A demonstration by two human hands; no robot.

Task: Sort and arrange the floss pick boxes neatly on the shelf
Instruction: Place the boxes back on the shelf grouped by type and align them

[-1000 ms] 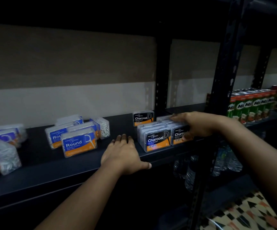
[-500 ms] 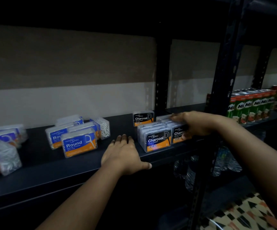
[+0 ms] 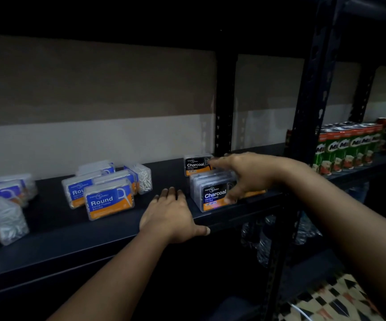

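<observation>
Your left hand point(image 3: 171, 216) lies flat, fingers together, on the dark shelf point(image 3: 55, 230). Your right hand point(image 3: 245, 174), fingers spread, reaches over the row of Charcoal floss boxes point(image 3: 212, 193) toward the lone Charcoal box point(image 3: 195, 164) behind. Round floss boxes point(image 3: 108, 200) sit left.

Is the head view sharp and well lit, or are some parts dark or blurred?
Head view: dim overall, top and bottom nearly black; the front Charcoal box and Round box labels read clearly; the right hand is slightly motion-blurred; the drink cartons at the right edge are smeared.
</observation>
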